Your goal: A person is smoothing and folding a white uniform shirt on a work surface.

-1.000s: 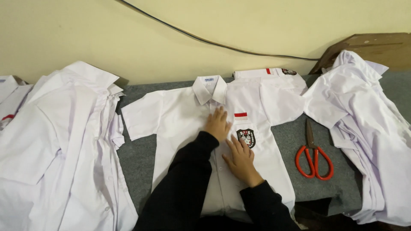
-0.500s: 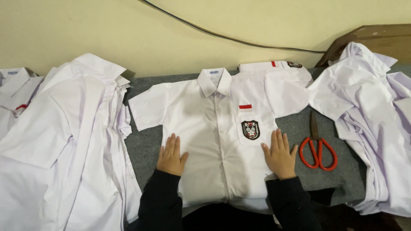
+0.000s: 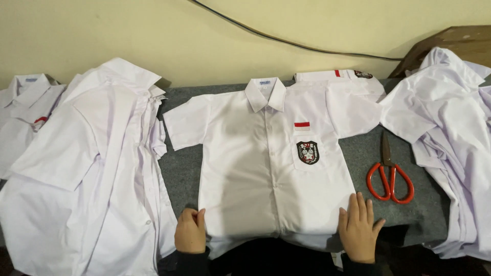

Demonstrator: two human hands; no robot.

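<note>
White shirt (image 3: 266,168) lies flat between both hands: left hand (image 3: 190,231) curled pinching the hem corner, right hand (image 3: 358,227) open, pressing the other. Uneven tugging could easily wrinkle it, and scissors (image 3: 389,176) just beyond the right hand might snag.

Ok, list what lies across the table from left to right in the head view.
Pile of white shirts → left hand → spread white shirt with a badge → right hand → red-handled scissors → heap of white shirts.

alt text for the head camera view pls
A white shirt lies flat on a grey table, the left hand and right hand at its hem. Red scissors lie right; shirt piles flank it.
</note>
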